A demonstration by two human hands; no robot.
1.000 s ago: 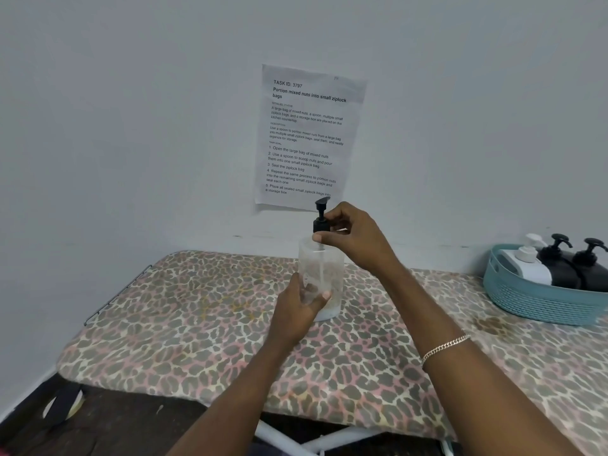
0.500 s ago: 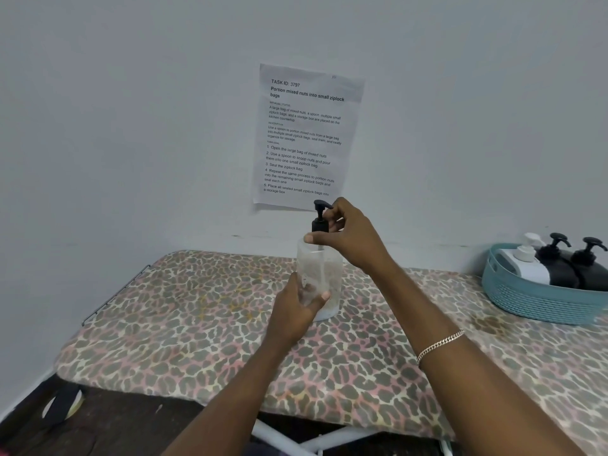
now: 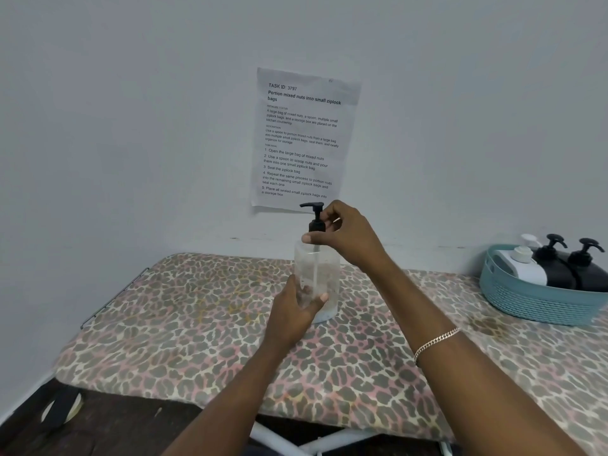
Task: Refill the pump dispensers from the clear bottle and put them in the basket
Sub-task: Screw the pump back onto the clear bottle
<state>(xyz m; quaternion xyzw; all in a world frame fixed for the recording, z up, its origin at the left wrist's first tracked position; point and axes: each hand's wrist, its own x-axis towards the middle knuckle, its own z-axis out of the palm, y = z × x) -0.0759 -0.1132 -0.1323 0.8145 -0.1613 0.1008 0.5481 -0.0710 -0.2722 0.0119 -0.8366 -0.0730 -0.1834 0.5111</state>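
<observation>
Bottle: clear pump bottle [image 3: 325, 274] stands upright on the leopard-print counter [image 3: 197, 324], toward the back edge and below the paper sheet [image 3: 302, 139] taped to the wall, well apart from the basket.
Pump: black pump head [image 3: 316, 220] sits on the neck with its nozzle pointing left; the dip tube runs down inside the clear wall.
Left hand: left hand [image 3: 296, 307] wraps the lower body with its grip clenched round the bottle, probably to stop it turning or tipping while the top is worked.
Right hand: right hand [image 3: 345, 235] comes in from the right, and its grip pinches the collar at the foot of the pump between thumb and fingers. It looks like a twisting hold, though whether it tightens or loosens cannot be told.
Contents: the wall is cloudy and speckled, and the fill level is hard to read.
Basket: teal basket [image 3: 533, 301] sits at the right end of the counter and holds a white dispenser [image 3: 526, 269] and two black dispensers [image 3: 559, 271], all leaning back with their pumps upward.
Progress: three dispensers are already stowed, so the bottle in hand seems to be the last item.
Risk: a loose collar could leak once the bottle leans in the basket like the others.
</observation>
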